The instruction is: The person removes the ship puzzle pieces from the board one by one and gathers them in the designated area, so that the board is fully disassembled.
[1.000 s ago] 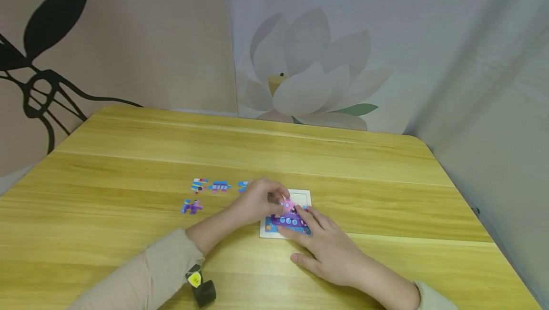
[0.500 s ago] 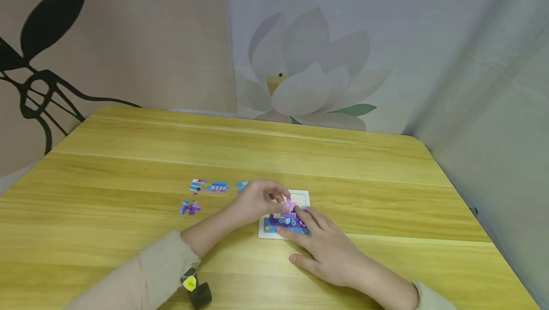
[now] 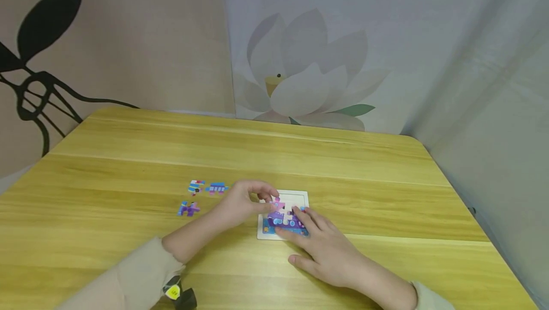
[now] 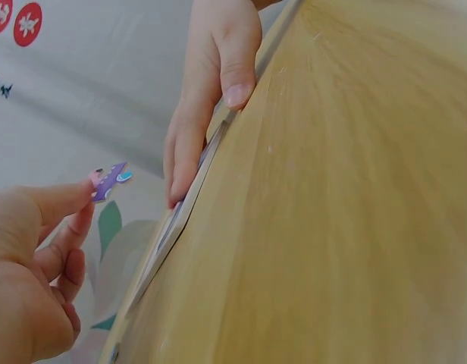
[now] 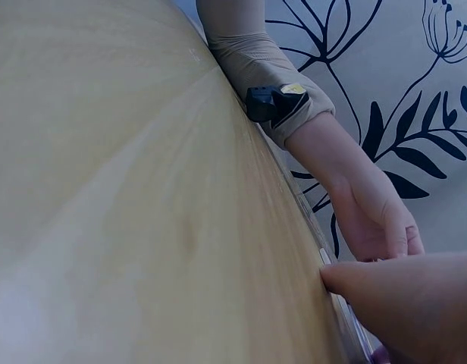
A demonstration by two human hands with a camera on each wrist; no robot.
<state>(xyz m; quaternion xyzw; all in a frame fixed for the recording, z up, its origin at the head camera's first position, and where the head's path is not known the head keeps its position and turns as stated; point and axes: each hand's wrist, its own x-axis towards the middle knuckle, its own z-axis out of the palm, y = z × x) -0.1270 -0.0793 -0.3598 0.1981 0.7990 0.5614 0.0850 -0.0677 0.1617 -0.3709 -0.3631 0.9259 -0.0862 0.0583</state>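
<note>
Between the thumb and index finger of my left hand (image 3: 241,204) is a pink and purple jigsaw piece (image 4: 111,182). In the left wrist view this piece is held up, apart from the white-framed puzzle board (image 3: 296,194) on the table. Blue and purple pieces (image 3: 286,224) fill the lower part of the board, and its pale upper part is bare. My right hand (image 3: 328,253) rests on the board's right side with its fingers extended, covering some of the picture. The right wrist view shows my left hand (image 5: 374,216) beyond the right one.
Left of the board lie loose jigsaw pieces: a striped one (image 3: 196,186), a blue one (image 3: 216,188) and a purple one (image 3: 188,208). The wooden table (image 3: 128,167) runs back to a printed curtain (image 3: 317,62). A black camera (image 3: 185,299) sits on my left wrist.
My left hand has drawn left with the pink and purple jigsaw piece, which stood further right over the board before. The left hand now hides a loose blue piece. The right hand stays put.
</note>
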